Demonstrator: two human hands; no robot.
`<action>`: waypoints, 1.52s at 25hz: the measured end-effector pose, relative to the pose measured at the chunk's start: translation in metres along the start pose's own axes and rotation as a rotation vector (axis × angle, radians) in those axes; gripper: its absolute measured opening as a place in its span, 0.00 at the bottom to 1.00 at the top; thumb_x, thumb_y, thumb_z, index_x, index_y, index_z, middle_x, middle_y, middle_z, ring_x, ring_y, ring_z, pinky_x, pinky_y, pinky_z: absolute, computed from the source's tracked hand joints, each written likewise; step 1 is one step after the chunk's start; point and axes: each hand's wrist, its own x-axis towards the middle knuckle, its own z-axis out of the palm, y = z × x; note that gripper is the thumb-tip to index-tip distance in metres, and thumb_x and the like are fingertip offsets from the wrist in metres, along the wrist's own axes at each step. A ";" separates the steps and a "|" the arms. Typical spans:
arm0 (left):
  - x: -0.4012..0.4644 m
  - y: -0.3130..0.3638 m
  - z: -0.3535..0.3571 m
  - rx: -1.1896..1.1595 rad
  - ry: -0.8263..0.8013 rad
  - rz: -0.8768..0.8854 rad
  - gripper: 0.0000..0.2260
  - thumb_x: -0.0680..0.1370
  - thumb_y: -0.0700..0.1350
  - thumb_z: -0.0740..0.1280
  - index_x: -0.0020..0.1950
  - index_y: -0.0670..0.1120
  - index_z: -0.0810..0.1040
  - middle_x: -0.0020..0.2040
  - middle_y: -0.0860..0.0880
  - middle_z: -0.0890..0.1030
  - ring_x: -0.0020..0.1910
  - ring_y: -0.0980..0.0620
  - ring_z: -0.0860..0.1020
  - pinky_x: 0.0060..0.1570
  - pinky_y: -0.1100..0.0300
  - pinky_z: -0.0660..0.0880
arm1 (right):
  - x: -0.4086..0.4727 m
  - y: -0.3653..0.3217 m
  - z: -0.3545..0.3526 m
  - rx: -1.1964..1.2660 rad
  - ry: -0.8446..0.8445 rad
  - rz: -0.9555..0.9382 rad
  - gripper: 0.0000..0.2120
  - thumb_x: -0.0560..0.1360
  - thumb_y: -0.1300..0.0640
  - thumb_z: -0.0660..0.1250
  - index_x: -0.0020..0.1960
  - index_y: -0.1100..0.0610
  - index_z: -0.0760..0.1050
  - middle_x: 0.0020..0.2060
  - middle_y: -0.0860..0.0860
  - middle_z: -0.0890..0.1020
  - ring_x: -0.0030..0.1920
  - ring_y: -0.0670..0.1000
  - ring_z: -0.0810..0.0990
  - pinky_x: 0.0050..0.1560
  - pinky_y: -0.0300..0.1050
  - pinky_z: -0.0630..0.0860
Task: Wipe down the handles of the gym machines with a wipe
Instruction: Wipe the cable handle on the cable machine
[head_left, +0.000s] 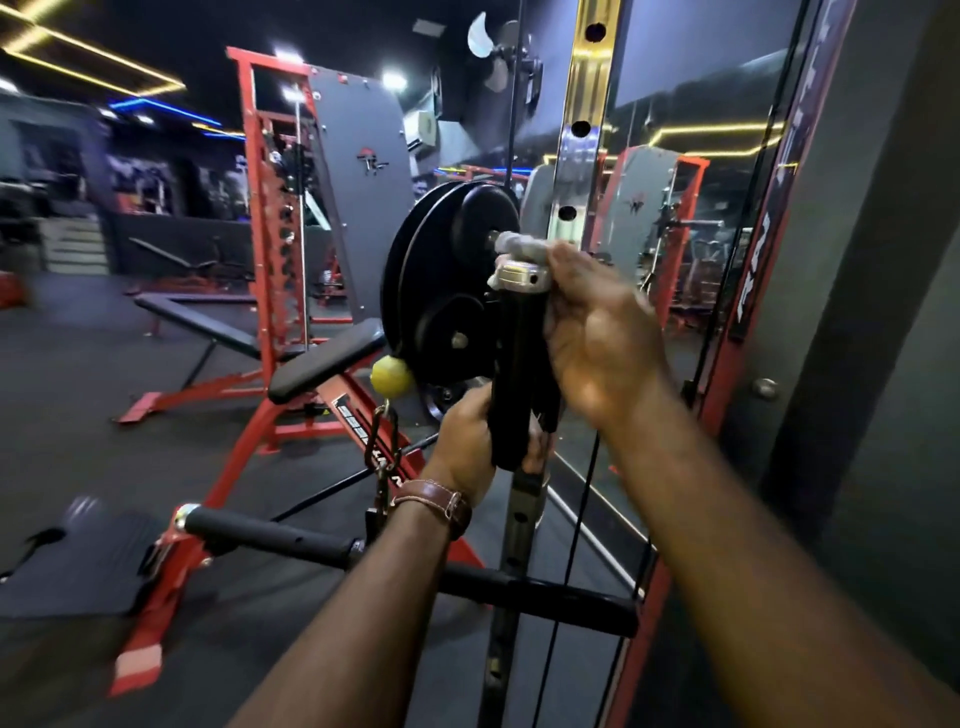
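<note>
Grey crumpled wipe (521, 248) sits pressed on the chrome-capped top of the black upright handle (511, 364) beside the black round pulley wheel (441, 291), pinched by the right hand (597, 332); the left hand (470, 441), wearing a brown leather watch strap (434, 499), grips the handle's lower end

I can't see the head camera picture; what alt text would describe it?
A person's right hand rubs a grey wipe over the top of an upright black handle on a cable machine, while the left hand grips its lower end.
</note>
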 end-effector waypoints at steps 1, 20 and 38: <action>-0.001 -0.002 0.002 0.008 0.036 0.028 0.25 0.80 0.46 0.52 0.28 0.38 0.75 0.24 0.40 0.73 0.23 0.46 0.72 0.30 0.58 0.70 | -0.011 0.016 0.000 -0.041 0.129 -0.160 0.13 0.77 0.63 0.69 0.58 0.69 0.81 0.55 0.59 0.85 0.57 0.56 0.83 0.64 0.54 0.76; -0.014 -0.001 0.014 0.105 0.383 0.042 0.12 0.78 0.38 0.63 0.36 0.49 0.78 0.28 0.54 0.74 0.28 0.54 0.71 0.29 0.61 0.68 | -0.033 0.029 0.027 -0.247 0.614 -0.410 0.08 0.74 0.61 0.75 0.53 0.58 0.84 0.45 0.46 0.87 0.51 0.43 0.85 0.57 0.46 0.81; -0.025 -0.019 -0.006 0.139 0.135 0.053 0.21 0.87 0.41 0.53 0.57 0.61 0.82 0.49 0.60 0.82 0.55 0.62 0.76 0.52 0.70 0.71 | -0.071 0.082 0.031 -0.687 0.852 -0.616 0.11 0.74 0.63 0.74 0.54 0.53 0.82 0.42 0.36 0.84 0.47 0.39 0.85 0.47 0.34 0.80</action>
